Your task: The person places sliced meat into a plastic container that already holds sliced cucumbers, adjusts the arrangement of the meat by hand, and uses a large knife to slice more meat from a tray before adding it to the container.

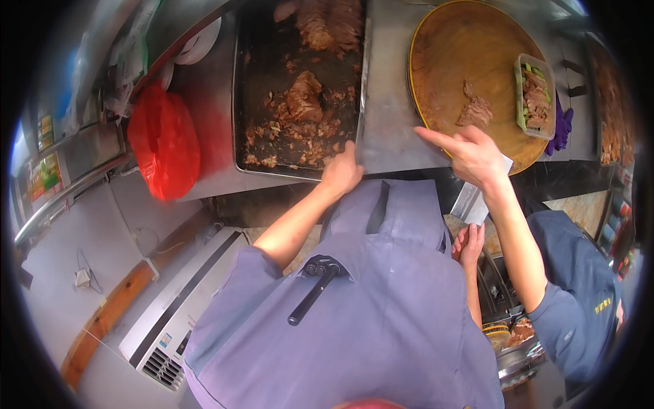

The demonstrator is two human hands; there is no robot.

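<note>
My left hand [341, 167] grips the near right corner of a dark metal tray [258, 66], fingers curled at its rim. Inside lie a chunk of cooked meat [305, 97], chopped scraps [306, 135] and larger meat pieces [327, 23] at the far end. Low at my right side, my right hand [467, 244] holds a broad-bladed cleaver [471, 203]; its handle is hidden. A co-worker's hand [477, 156] crosses above the blade, index finger extended towards the left. Beyond it, sliced meat [475, 111] rests on a round wooden chopping block [439, 56].
A clear plastic box [535, 97] of meat and green vegetable sits on the block's right edge, beside a purple glove [561, 125]. A red plastic bag [164, 143] hangs at the counter's left. The co-worker [577, 286] stands close on my right. Another meat tray [610, 117] is far right.
</note>
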